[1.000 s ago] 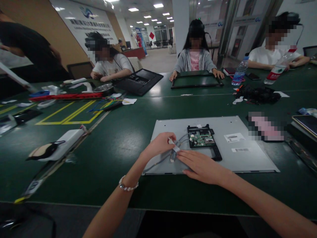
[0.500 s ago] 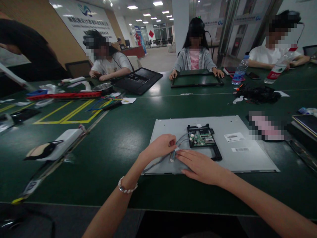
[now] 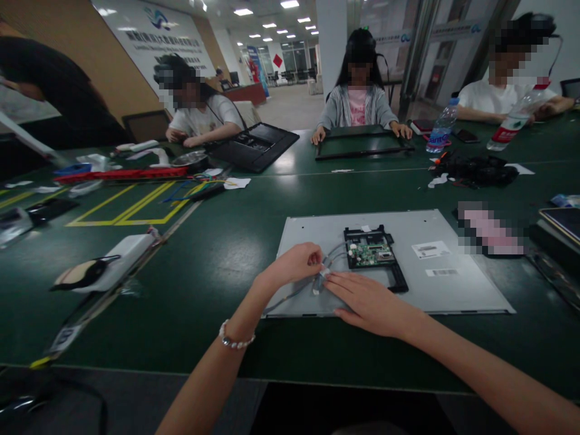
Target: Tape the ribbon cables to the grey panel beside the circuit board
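A grey metal panel (image 3: 426,284) lies flat on the green table (image 3: 217,254) in front of me. On it sits a black frame (image 3: 394,279) holding a green circuit board (image 3: 370,252). Thin grey cables (image 3: 333,251) run from the board toward my hands. My left hand (image 3: 294,264) is closed, pinching the cables near a small white piece of tape (image 3: 321,277). My right hand (image 3: 365,300) lies flat with fingers stretched out, pressing the cable and tape onto the panel.
Three seated people work across the table, one with a dark monitor frame (image 3: 362,145), another with a black back cover (image 3: 254,147). A water bottle (image 3: 441,132), a black pile (image 3: 480,170), a red bar (image 3: 120,175) and a white device (image 3: 106,269) lie around.
My left hand's fingers have curled tighter over the cables. The right hand stays flat on the panel. The view has shifted slightly.
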The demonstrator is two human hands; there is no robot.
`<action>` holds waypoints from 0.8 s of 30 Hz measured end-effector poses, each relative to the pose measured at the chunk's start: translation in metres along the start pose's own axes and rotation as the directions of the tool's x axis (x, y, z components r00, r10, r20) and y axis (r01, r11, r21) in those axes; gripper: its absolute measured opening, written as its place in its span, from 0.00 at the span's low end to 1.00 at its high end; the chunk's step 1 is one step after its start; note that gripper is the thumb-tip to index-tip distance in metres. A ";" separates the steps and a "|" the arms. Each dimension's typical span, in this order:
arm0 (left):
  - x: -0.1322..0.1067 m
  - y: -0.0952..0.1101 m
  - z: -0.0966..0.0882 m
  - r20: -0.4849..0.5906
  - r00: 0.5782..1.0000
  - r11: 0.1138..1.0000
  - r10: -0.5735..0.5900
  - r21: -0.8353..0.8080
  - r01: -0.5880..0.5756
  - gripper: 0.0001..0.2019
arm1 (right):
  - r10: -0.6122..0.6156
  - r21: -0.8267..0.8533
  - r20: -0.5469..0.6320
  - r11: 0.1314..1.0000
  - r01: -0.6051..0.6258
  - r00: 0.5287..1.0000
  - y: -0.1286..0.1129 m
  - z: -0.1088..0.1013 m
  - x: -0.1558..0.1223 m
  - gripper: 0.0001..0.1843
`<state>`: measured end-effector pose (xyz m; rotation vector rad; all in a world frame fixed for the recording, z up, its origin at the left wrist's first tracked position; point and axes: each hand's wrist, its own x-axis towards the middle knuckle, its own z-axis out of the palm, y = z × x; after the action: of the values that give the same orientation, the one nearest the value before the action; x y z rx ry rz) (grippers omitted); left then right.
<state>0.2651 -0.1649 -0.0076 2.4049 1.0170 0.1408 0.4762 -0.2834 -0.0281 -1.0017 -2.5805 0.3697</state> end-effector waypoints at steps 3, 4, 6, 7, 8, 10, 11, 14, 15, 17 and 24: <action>0.001 -0.004 0.001 -0.007 1.000 1.000 -0.024 0.003 0.024 0.07 | 0.006 -0.010 -0.002 1.000 -0.006 1.000 0.000 -0.001 -0.001 0.27; 0.001 -0.005 0.001 -0.008 0.999 0.999 -0.034 -0.002 0.034 0.07 | 0.009 -0.011 -0.002 1.000 -0.009 1.000 0.000 -0.001 -0.002 0.27; 0.001 -0.006 0.001 -0.007 0.999 0.999 -0.047 -0.018 0.047 0.07 | 0.011 -0.012 -0.003 1.000 -0.011 1.000 0.000 -0.001 -0.003 0.27; 0.001 -0.006 0.001 -0.006 0.999 0.998 -0.050 -0.029 0.050 0.07 | 0.010 -0.011 -0.005 1.000 -0.010 1.000 0.001 -0.001 -0.003 0.27; 0.001 -0.006 0.001 -0.006 0.999 0.998 -0.053 -0.039 0.053 0.07 | 0.008 -0.012 -0.007 1.000 -0.008 1.000 0.001 -0.002 -0.004 0.26; 0.001 -0.006 0.001 -0.005 0.999 0.997 -0.053 -0.049 0.052 0.07 | 0.006 -0.018 -0.008 1.000 -0.007 1.000 0.001 -0.003 -0.005 0.25; 0.001 -0.005 0.000 -0.004 0.999 0.998 -0.047 -0.048 0.047 0.07 | 0.005 -0.023 -0.008 1.000 -0.005 1.000 0.001 -0.005 -0.005 0.24; 0.001 -0.004 -0.001 -0.005 1.000 0.999 -0.011 -0.031 0.011 0.07 | 0.000 -0.026 0.001 1.000 0.000 1.000 0.002 -0.009 -0.007 0.22; 0.000 -0.003 -0.002 -0.010 1.000 1.000 0.001 -0.029 -0.001 0.07 | 0.001 -0.021 -0.001 1.000 -0.001 1.000 0.003 -0.011 -0.008 0.22; 0.000 0.000 -0.005 -0.028 1.000 0.999 0.010 -0.033 -0.011 0.08 | 0.005 -0.008 -0.018 1.000 -0.005 1.000 0.007 -0.015 -0.010 0.22; -0.005 0.013 -0.022 -0.247 0.969 0.998 -0.031 -0.068 0.015 0.12 | 0.247 0.026 -0.282 0.968 -0.250 0.927 0.044 -0.046 -0.026 0.21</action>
<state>0.2633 -0.1668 0.0188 2.3556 1.1308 0.4695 0.5391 -0.2642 -0.0076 -1.2890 -2.2078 0.2535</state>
